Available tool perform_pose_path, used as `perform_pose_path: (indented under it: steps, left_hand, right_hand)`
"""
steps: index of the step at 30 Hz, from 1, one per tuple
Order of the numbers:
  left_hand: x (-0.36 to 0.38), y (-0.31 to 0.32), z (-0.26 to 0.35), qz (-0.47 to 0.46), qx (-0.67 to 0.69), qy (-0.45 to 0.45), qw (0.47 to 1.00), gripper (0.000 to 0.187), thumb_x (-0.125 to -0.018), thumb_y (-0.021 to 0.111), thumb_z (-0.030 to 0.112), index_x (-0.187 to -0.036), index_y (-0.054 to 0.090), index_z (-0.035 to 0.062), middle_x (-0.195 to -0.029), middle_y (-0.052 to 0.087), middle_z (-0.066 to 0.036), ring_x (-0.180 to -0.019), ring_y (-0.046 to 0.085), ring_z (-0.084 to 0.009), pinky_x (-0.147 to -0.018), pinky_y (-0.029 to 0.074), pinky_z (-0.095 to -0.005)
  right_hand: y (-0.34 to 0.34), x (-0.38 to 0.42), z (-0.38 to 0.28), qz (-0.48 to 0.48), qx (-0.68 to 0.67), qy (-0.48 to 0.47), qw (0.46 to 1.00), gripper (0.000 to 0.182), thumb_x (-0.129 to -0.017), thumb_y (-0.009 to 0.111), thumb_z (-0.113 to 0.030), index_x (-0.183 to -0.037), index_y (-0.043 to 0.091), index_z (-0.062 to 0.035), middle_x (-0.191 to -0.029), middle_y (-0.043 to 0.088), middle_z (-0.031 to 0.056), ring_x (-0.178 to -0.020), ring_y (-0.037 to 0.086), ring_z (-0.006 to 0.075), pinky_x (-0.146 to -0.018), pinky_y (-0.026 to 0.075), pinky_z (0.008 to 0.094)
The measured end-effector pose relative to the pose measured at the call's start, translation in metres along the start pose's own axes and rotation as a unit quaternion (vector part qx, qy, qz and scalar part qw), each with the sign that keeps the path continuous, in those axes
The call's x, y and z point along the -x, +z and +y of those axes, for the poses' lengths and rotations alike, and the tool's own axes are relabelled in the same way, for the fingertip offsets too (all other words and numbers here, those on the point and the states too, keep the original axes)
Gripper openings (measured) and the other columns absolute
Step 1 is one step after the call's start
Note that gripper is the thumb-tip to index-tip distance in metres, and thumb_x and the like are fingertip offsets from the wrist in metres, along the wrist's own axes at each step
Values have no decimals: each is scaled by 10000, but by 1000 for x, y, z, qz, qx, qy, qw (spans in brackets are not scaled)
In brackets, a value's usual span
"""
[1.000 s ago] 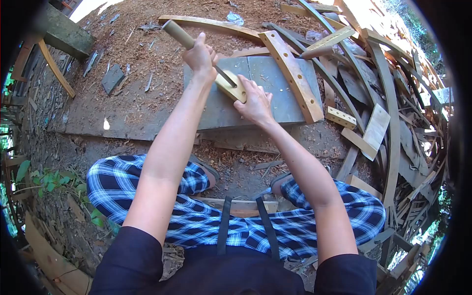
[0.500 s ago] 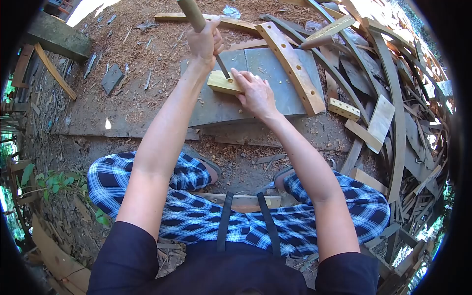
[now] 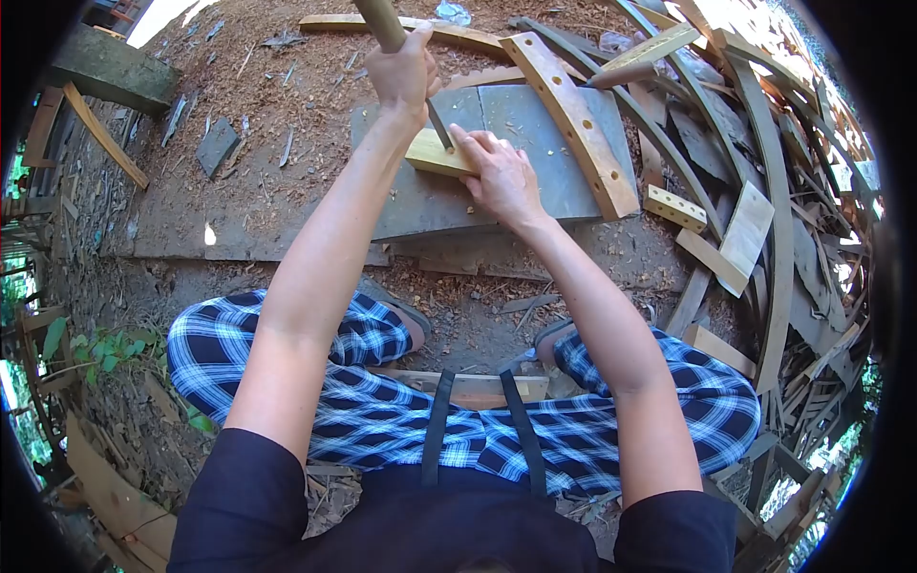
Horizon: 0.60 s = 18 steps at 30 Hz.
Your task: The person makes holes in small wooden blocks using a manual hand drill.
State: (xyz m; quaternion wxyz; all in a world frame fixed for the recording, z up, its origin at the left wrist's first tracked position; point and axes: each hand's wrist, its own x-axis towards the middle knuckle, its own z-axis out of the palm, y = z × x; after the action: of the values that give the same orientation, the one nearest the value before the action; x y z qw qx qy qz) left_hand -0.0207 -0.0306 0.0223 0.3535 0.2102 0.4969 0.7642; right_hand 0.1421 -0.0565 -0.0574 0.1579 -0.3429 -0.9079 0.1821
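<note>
Tool Meets Block Over a Gray Slab

The left hand point(image 3: 401, 78) wraps all its visible fingers tightly round the handle point(image 3: 382, 24) of a tool point(image 3: 438, 122), while the right hand point(image 3: 504, 177), fingers part-curled, grips the right end of a pale wood block point(image 3: 432, 156). The block lies on the slab point(image 3: 411, 210), left of and apart from a drilled board point(image 3: 577, 127) across the slab's right side. The tool leans, handle up and to the left, its shaft slanting down to the block's top face just beside the right fingers.

Good form here likely means steady pressure along the shaft's own line, with the block pinned flat so it cannot rock. The right fingertips sit close to the tip; setting them farther back would guard against a slip.

The top edge cuts off the handle's far end, and the left hand covers where handle meets shaft. The right hand hides the block's right end; its thumb is hard to make out. Whether the tip sits in a hole or on the surface cannot be told.
</note>
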Motion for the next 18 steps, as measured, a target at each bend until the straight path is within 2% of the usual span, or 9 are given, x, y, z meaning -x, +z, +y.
perform_pose_path:
  steps: [12, 14, 16, 17, 18]
  left_hand:
    - [8, 6, -12, -16, -33, 42, 998, 333, -878, 651, 103, -627, 434, 126, -469, 364, 57, -348, 275, -33, -342, 173, -241]
    - [8, 6, -16, -57, -39, 71, 995, 326, -877, 651, 100, -630, 438, 123, -471, 372, 54, -347, 287, -34, -338, 178, -245]
    - [3, 7, -16, -37, -40, 57, 997, 327, -876, 650, 97, -630, 436, 123, -471, 372, 54, -347, 289, -34, -337, 179, -247]
    - [-1, 7, -16, -18, -38, 39, 998, 328, -875, 650, 95, -630, 433, 123, -472, 372, 53, -347, 292, -35, -335, 179, -250]
    - [-6, 5, -16, -12, -36, 16, 999, 337, -872, 654, 99, -627, 424, 125, -477, 375, 54, -346, 293, -38, -334, 181, -252]
  right_hand:
    - [0, 0, 0, -3, -7, 6, 1000, 652, -804, 672, -121, -1402, 441, -241, -1236, 555, 31, -1119, 561, 259, -929, 443, 444]
    - [-2, 0, 0, -11, -17, 6, 1000, 660, -798, 673, -114, -1402, 441, -247, -1238, 554, 37, -1123, 560, 264, -936, 443, 445]
    - [-6, -4, 2, -65, 7, 10, 998, 690, -821, 699, -220, -1445, 405, -218, -1280, 539, 63, -1188, 527, 273, -986, 423, 449]
    - [-10, -7, 7, -60, 10, 6, 998, 690, -821, 699, -220, -1445, 405, -218, -1280, 539, 63, -1188, 527, 273, -986, 423, 449]
    - [-15, -8, 13, -10, 17, -18, 1000, 615, -858, 657, -305, -1415, 429, -179, -1294, 536, 75, -1196, 520, 271, -993, 405, 458]
